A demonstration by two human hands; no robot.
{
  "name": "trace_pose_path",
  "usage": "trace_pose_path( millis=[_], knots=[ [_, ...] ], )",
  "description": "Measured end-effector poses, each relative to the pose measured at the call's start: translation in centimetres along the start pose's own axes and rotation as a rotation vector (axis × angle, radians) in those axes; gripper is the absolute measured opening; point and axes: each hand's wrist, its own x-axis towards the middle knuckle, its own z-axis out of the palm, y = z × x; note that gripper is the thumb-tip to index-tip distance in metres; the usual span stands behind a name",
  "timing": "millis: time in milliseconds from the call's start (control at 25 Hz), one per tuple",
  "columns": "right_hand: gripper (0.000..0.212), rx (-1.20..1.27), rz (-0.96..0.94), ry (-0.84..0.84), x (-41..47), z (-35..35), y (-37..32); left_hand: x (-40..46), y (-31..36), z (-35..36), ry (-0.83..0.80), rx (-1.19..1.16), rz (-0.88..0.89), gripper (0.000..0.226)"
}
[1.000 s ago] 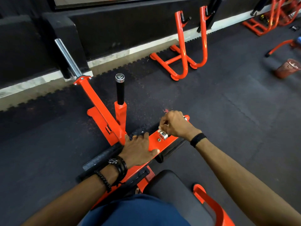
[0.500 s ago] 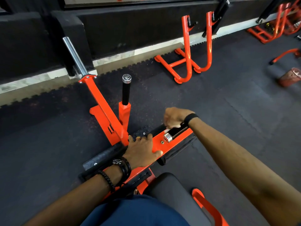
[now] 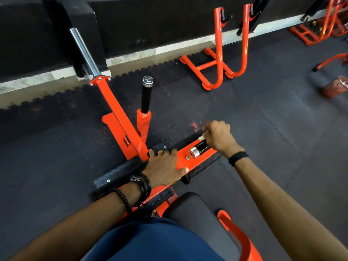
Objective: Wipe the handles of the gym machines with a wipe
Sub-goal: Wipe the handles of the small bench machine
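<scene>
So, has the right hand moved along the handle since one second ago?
Yes. The right hand has slid up the black handle, away from its silver end cap, which it earlier covered. The cap now shows.

Counts from my seat

I count two hands (image 3: 163, 164), two black handles (image 3: 146, 97), one wipe (image 3: 201, 138), one chrome bar (image 3: 84, 51).

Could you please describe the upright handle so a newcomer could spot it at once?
Find the orange machine frame ahead of the left hand. The upright handle rises from its short post, black-gripped with a silver cap, standing vertical and untouched.
</scene>
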Motion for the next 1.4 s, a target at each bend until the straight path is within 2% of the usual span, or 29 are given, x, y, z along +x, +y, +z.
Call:
trace_pose_path(
  millis=[80, 160, 280, 360, 400, 480, 560, 680, 760, 840, 920, 1040, 1120, 1200, 1320, 1400],
  knots=[
    [0.020, 0.266, -0.193, 0.050, -3.6, 1.7, -2.0, 0.1, -0.1, 0.1, -0.009, 0.012, 0.003, 0.073],
    [0.015, 0.399, -0.233, 0.094, -4.9, 1.9, -1.6, 0.1, -0.1, 0.1, -0.008, 0.022, 0.007, 0.074],
    [0.021, 0.373, -0.026, 0.364, -3.4, 1.6, 1.8, 0.1, -0.1, 0.0, -0.005, 0.040, 0.017, 0.073],
    [0.013, 0.506, 0.144, 0.444, -4.2, 2.7, 0.8, 0.1, -0.2, 0.1, -0.001, 0.038, 0.021, 0.069],
    [0.011, 0.597, 0.156, 0.442, -5.6, 3.6, -1.0, 0.1, -0.2, 0.1, 0.001, 0.037, 0.022, 0.068],
    [0.010, 0.657, 0.033, 0.463, -8.8, 5.4, -4.4, 0.1, -0.1, 0.1, 0.000, 0.037, 0.022, 0.068],
    [0.012, 0.698, 0.042, 0.562, -8.9, 5.8, -3.4, 0.2, -0.2, 0.1, -0.005, 0.034, 0.022, 0.068],
    [0.012, 0.759, 0.430, 0.721, -5.2, 5.2, 0.6, 0.3, -0.2, 0.0, -0.034, 0.019, 0.018, 0.064],
    [0.016, 0.825, 0.490, 0.800, -5.4, 5.6, -0.3, 0.3, -0.3, 0.1, -0.038, 0.022, 0.019, 0.064],
    [0.021, 0.908, 0.420, 0.797, -8.1, 6.7, -3.9, 0.3, -0.2, 0.1, -0.031, 0.024, 0.018, 0.066],
    [0.016, 0.970, 0.409, 0.764, -10.0, 7.6, -5.7, 0.3, -0.1, 0.1, -0.016, 0.019, 0.014, 0.066],
    [0.016, 1.092, 0.675, 0.772, -6.1, 7.2, -2.2, 0.3, -0.1, -0.1, -0.028, 0.027, 0.015, 0.064],
    [0.014, 1.127, 0.787, 0.792, -4.2, 7.1, -0.2, 0.3, -0.2, -0.1, -0.040, 0.028, 0.011, 0.063],
    [0.013, 1.185, 0.782, 0.779, -5.6, 7.7, -1.8, 0.3, -0.1, -0.1, -0.037, 0.023, 0.014, 0.063],
    [0.007, 1.446, 0.672, 0.695, -9.3, 8.5, -5.5, 0.3, -0.1, 0.0, -0.025, 0.016, 0.016, 0.064],
    [0.015, 1.662, 0.841, 0.685, -7.3, 7.6, -4.1, 0.4, -0.2, 0.1, -0.023, 0.009, 0.019, 0.065]
  ],
)
